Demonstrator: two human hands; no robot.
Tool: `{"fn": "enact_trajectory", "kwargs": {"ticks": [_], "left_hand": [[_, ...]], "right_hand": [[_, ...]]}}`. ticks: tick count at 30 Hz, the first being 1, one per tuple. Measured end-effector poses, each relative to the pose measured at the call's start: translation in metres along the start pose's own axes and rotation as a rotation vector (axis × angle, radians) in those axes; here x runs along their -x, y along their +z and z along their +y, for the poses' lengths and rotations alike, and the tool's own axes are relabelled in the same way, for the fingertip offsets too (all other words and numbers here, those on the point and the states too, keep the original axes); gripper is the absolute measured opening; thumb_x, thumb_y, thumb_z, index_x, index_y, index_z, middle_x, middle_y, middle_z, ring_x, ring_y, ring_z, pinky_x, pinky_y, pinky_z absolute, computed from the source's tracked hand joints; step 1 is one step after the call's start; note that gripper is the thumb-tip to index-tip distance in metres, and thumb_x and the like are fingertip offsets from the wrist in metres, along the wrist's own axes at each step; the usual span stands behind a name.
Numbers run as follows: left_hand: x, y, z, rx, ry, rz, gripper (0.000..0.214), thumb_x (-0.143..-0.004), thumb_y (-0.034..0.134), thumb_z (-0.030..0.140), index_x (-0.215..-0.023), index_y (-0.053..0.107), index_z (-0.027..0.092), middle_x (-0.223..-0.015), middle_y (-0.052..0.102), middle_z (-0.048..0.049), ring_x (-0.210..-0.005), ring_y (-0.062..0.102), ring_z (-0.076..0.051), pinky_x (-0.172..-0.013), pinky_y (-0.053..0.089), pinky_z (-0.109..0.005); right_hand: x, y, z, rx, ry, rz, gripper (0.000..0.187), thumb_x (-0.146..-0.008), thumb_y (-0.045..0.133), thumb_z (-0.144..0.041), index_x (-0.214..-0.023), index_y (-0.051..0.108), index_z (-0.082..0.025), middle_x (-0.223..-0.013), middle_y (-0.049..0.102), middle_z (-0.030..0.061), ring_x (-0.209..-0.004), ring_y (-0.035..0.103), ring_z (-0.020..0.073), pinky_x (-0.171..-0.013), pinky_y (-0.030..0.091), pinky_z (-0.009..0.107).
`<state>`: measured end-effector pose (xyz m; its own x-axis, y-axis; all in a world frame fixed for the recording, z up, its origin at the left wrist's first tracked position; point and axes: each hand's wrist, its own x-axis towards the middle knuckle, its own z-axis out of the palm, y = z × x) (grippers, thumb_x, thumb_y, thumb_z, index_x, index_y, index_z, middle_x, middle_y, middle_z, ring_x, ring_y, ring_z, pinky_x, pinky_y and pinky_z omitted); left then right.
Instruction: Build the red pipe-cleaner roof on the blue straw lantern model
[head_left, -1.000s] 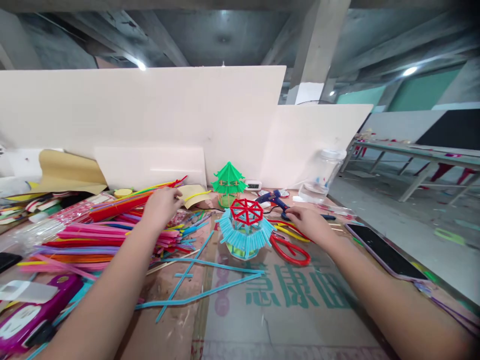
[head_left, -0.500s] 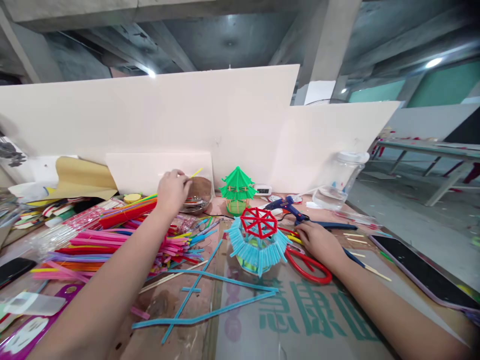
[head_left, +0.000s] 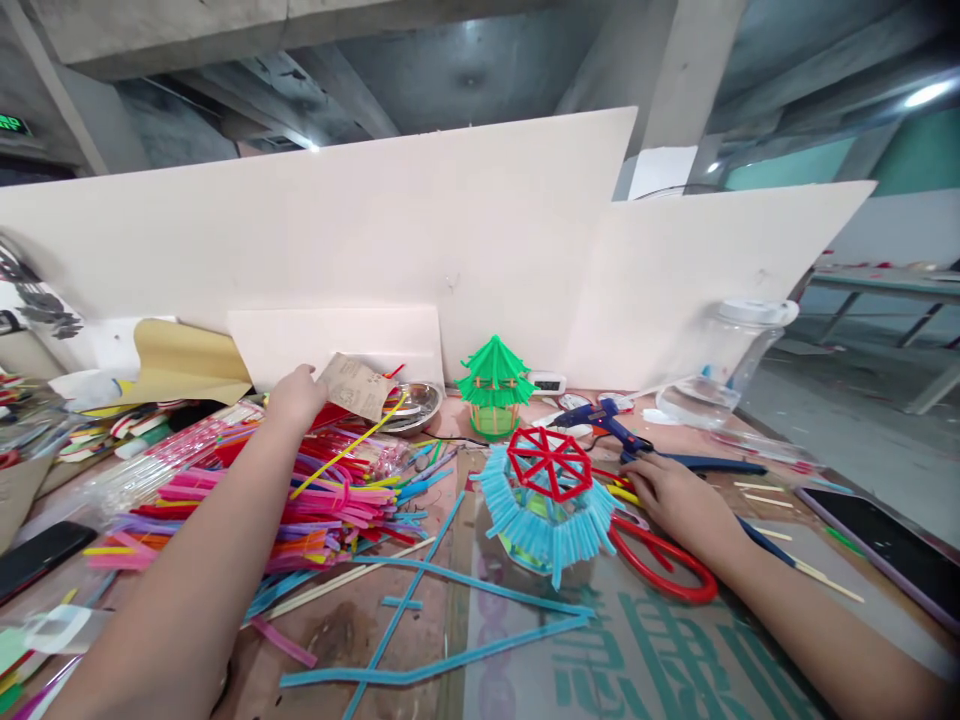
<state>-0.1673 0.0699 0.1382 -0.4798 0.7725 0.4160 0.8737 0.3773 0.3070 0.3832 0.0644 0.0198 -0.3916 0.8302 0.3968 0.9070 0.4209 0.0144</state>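
My left hand (head_left: 297, 397) is closed at the edge of a brown printed paper piece (head_left: 356, 386), above a heap of coloured pipe cleaners (head_left: 277, 505). A long yellow pipe cleaner (head_left: 349, 458) slants across the heap to a metal bowl (head_left: 422, 402). My right hand (head_left: 679, 497) lies on the table with its fingers stretched, beside red-handled scissors (head_left: 705, 590) and a blue glue gun (head_left: 604, 418). Blue handles (head_left: 716, 464) pass under it. Between my hands stands a light blue model roof with a red wheel-like top (head_left: 551, 500); behind it is a green pagoda model (head_left: 495, 388).
Blue pipe cleaners (head_left: 442, 655) lie crossed at the front. A water jug (head_left: 716, 365) and a phone (head_left: 885, 545) are on the right, another phone (head_left: 49, 555) far left. Loose wooden sticks (head_left: 765, 492) lie near my right hand. A white board (head_left: 375, 240) stands behind.
My left hand has moved left from the bowl with the brown paper. The yellow pipe cleaner now lies across the heap. My right hand stays by the scissors; the view has shifted slightly.
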Motion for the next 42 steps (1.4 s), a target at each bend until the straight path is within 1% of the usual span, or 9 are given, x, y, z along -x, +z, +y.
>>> {"fn": "enact_trajectory", "kwargs": {"ticks": [3, 5, 8, 13, 18, 27, 33, 36, 42], "left_hand": [[0.008, 0.0, 0.008, -0.068, 0.072, -0.011, 0.054, -0.083, 0.055, 0.028, -0.132, 0.056, 0.004, -0.128, 0.06, -0.0311, -0.119, 0.056, -0.047, -0.096, 0.044, -0.056], [0.013, 0.0, 0.025, -0.079, 0.188, -0.041, 0.047, -0.089, 0.047, 0.026, -0.132, 0.058, 0.011, -0.135, 0.057, -0.0254, -0.127, 0.052, -0.042, -0.104, 0.039, -0.054], [0.022, 0.01, 0.059, -0.056, 0.426, -0.262, 0.029, -0.095, 0.048, 0.025, -0.112, 0.07, 0.027, -0.122, 0.068, -0.0068, -0.115, 0.062, -0.025, -0.101, 0.046, -0.036], [0.03, 0.044, 0.091, -0.11, 0.559, -0.53, 0.034, -0.094, 0.061, 0.036, -0.123, 0.059, 0.018, -0.125, 0.062, -0.0096, -0.105, 0.063, -0.023, -0.088, 0.056, -0.043], [0.02, 0.058, 0.08, -0.129, 0.547, -0.49, 0.033, -0.094, 0.06, 0.035, -0.124, 0.059, 0.019, -0.126, 0.061, -0.0099, -0.107, 0.063, -0.023, -0.09, 0.055, -0.043], [-0.006, 0.046, 0.053, -0.133, 0.461, -0.404, 0.029, -0.095, 0.057, 0.037, -0.118, 0.063, 0.019, -0.121, 0.064, -0.0093, -0.105, 0.064, -0.022, -0.091, 0.054, -0.043], [0.004, 0.048, 0.062, -0.068, 0.664, -0.483, 0.026, -0.086, 0.065, 0.036, -0.109, 0.073, 0.03, -0.113, 0.074, -0.0006, -0.106, 0.067, -0.022, -0.091, 0.05, -0.028], [0.006, 0.051, 0.061, -0.131, 0.694, -0.525, 0.019, -0.081, 0.071, 0.028, -0.099, 0.075, 0.026, -0.105, 0.074, -0.0036, -0.102, 0.067, -0.023, -0.092, 0.05, -0.034], [0.004, 0.054, 0.059, -0.258, 0.685, -0.472, 0.033, -0.095, 0.059, 0.036, -0.123, 0.059, 0.018, -0.125, 0.061, -0.0099, -0.106, 0.063, -0.023, -0.09, 0.055, -0.044]], "right_hand": [[0.0, 0.003, 0.003, 0.003, -0.005, 0.008, 0.036, -0.099, 0.038, -0.028, -0.098, 0.073, -0.018, -0.102, 0.071, 0.0101, -0.096, 0.066, 0.0242, -0.085, 0.05, 0.036], [0.0, 0.005, 0.004, 0.007, -0.004, 0.008, 0.037, -0.099, 0.038, -0.029, -0.098, 0.073, -0.018, -0.104, 0.071, 0.0107, -0.096, 0.066, 0.0244, -0.086, 0.051, 0.037], [-0.001, 0.006, 0.004, 0.004, 0.002, 0.011, 0.038, -0.099, 0.038, -0.03, -0.099, 0.074, -0.018, -0.105, 0.071, 0.0112, -0.094, 0.067, 0.025, -0.085, 0.052, 0.038], [0.0, 0.007, 0.005, -0.012, 0.008, 0.025, 0.039, -0.098, 0.037, -0.032, -0.098, 0.074, -0.018, -0.101, 0.072, 0.0105, -0.093, 0.068, 0.0256, -0.084, 0.054, 0.04], [0.0, 0.009, 0.009, -0.019, -0.015, 0.088, 0.038, -0.096, 0.04, -0.033, -0.094, 0.075, -0.02, -0.1, 0.074, 0.0099, -0.09, 0.07, 0.025, -0.081, 0.056, 0.039], [-0.001, 0.009, 0.009, -0.022, -0.021, 0.081, 0.04, -0.096, 0.038, -0.034, -0.093, 0.075, -0.019, -0.1, 0.073, 0.0121, -0.09, 0.069, 0.026, -0.08, 0.057, 0.04], [0.001, 0.015, 0.014, -0.01, -0.005, 0.069, 0.04, -0.098, 0.037, -0.036, -0.097, 0.074, -0.02, -0.104, 0.072, 0.0114, -0.094, 0.068, 0.0263, -0.084, 0.056, 0.04], [0.002, 0.015, 0.014, -0.02, 0.002, 0.063, 0.04, -0.097, 0.038, -0.037, -0.097, 0.074, -0.02, -0.104, 0.072, 0.0108, -0.094, 0.068, 0.0265, -0.083, 0.056, 0.041], [0.001, 0.013, 0.012, -0.018, -0.019, 0.062, 0.039, -0.097, 0.039, -0.035, -0.096, 0.074, -0.018, -0.103, 0.072, 0.0112, -0.093, 0.068, 0.0264, -0.083, 0.055, 0.04]]}}
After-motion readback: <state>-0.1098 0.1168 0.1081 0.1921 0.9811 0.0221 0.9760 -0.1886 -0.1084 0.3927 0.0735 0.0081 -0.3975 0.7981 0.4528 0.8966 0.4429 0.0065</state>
